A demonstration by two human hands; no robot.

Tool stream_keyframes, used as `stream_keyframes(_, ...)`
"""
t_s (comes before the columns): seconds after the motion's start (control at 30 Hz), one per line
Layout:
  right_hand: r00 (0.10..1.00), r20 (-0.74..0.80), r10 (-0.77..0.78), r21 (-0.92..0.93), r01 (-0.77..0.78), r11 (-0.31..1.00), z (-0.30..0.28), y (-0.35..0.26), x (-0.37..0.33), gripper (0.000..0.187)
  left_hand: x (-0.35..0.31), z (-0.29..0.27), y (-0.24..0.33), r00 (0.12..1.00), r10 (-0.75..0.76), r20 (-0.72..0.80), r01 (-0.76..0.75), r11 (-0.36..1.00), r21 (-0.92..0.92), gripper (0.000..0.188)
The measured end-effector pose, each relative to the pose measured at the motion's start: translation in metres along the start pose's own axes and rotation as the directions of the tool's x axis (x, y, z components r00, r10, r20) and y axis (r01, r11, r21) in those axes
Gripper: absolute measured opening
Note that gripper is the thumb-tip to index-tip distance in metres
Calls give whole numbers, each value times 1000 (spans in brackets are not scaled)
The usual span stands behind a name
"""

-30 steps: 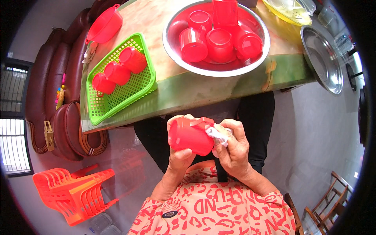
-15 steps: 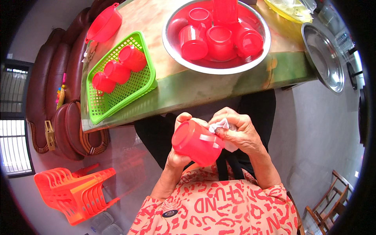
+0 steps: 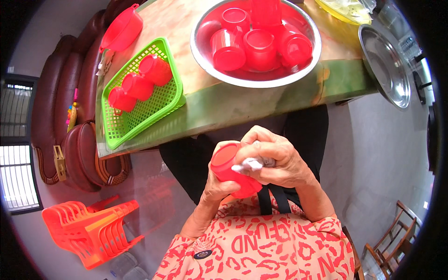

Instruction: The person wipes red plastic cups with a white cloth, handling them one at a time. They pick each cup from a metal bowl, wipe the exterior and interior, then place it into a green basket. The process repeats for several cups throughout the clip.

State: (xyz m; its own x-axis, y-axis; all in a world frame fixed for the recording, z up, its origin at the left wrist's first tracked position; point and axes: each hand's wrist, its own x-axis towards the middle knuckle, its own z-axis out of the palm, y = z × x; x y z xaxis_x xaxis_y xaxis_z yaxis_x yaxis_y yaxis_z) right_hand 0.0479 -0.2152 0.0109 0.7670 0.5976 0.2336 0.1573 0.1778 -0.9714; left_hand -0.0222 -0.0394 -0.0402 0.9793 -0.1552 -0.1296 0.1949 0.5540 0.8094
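Close to my body, below the table's near edge, my left hand point(image 3: 215, 183) grips a red plastic mug point(image 3: 226, 163) from its left side, the flat bottom facing up. My right hand point(image 3: 275, 158) pinches a white cloth point(image 3: 251, 164) and presses it to the mug's right side, near the bottom rim. The mug's handle is hidden by my right hand. Three red mugs point(image 3: 138, 86) lie in a row in a green plastic basket point(image 3: 181, 95) on the left of the table. Several more red mugs point(image 3: 260, 50) sit in a metal basin point(image 3: 261, 83) farther off.
A red plastic basin point(image 3: 122, 29) stands at the table's far left, beyond the basket. A steel bowl point(image 3: 385, 67) tilts at the right edge, near a yellow tray point(image 3: 345, 14) with clear plastic bags. Orange stacked chairs point(image 3: 91, 228) are on the floor at lower left.
The mug has turned in my left hand and stands more upright. My right hand has moved left with the cloth, onto the mug's side near its bottom.
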Motion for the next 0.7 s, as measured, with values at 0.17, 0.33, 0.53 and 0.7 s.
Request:
stream_keyframes(0.17, 970, -88, 228, 256, -199, 946, 6, 7, -2, 14, -3, -2, 6, 998, -31, 50, 18, 973, 229, 88)
stream_keyframes(0.33, 928, -264, 265, 287, -186, 940, 18, 16, -2, 10, -3, 0, 6, 997, 20, 77, -37, 971, 234, 87)
stream_keyframes(0.53, 946, -237, -219, -238, 162, 958, 34, 24, -15, 15, 2, -2, -2, 994, 88, -68, -90, 996, -25, 82)
stream_keyframes(0.7, 947, -292, -131, 4, 138, 990, 32, 27, -9, 17, -2, 3, -1, 997, 79, -14, -79, 997, -14, 81)
